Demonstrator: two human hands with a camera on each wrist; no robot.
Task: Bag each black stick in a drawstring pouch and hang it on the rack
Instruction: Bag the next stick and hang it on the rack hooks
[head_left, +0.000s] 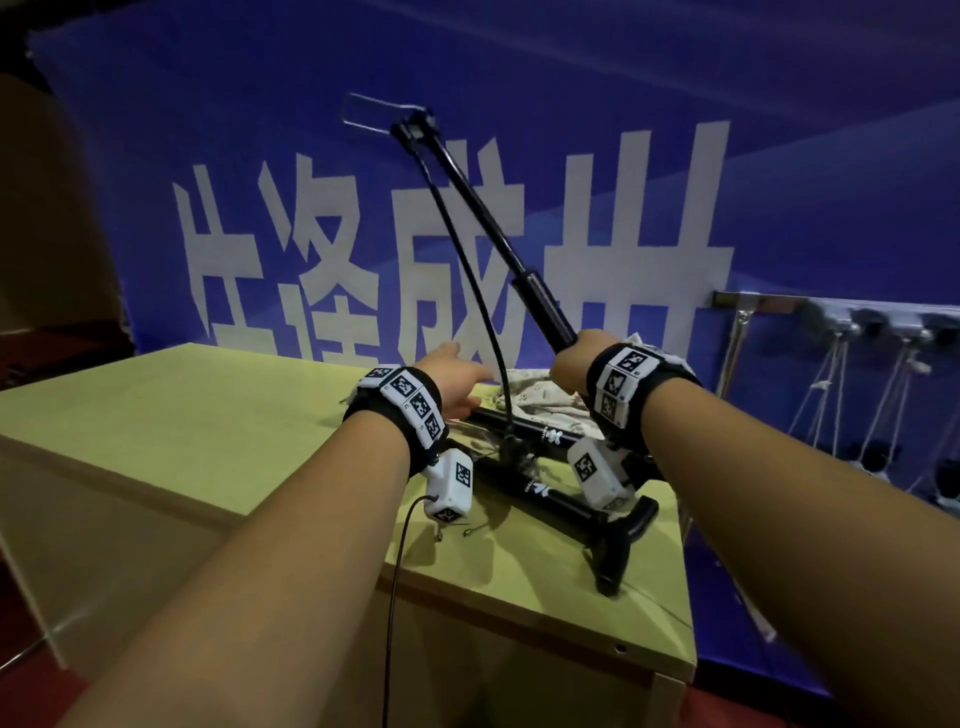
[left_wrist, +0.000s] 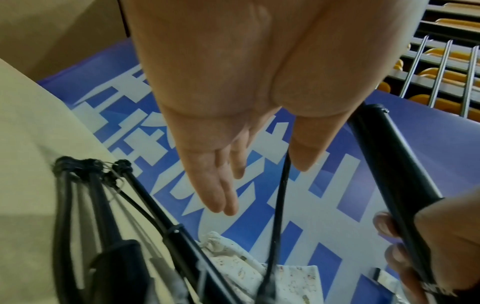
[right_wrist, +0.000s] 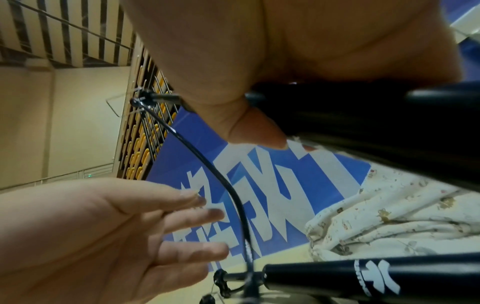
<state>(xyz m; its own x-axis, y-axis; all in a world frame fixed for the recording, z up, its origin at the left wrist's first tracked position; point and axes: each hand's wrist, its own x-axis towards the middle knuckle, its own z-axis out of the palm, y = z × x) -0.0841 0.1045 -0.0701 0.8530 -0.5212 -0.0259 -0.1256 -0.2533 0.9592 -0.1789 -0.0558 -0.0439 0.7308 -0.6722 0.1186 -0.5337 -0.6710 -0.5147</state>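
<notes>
My right hand (head_left: 569, 364) grips the thick lower end of a black stick (head_left: 498, 223), which slants up and to the left over the table. From its top a thin black cord (head_left: 478, 291) curves down to the table. Just left of that cord my left hand (head_left: 457, 379) holds nothing, its fingers (left_wrist: 228, 174) straight. In the right wrist view the thumb (right_wrist: 249, 131) wraps the held stick (right_wrist: 363, 123). A cream patterned drawstring pouch (head_left: 540, 397) lies crumpled behind the hands. More black sticks (head_left: 550, 501) lie on the table below my wrists.
The yellow-green table (head_left: 208, 415) ends just right of the sticks, one of which overhangs the front right corner. A blue banner stands behind it. At the right, a rack (head_left: 753, 301) carries several hooks with strings hanging down from them (head_left: 883, 395).
</notes>
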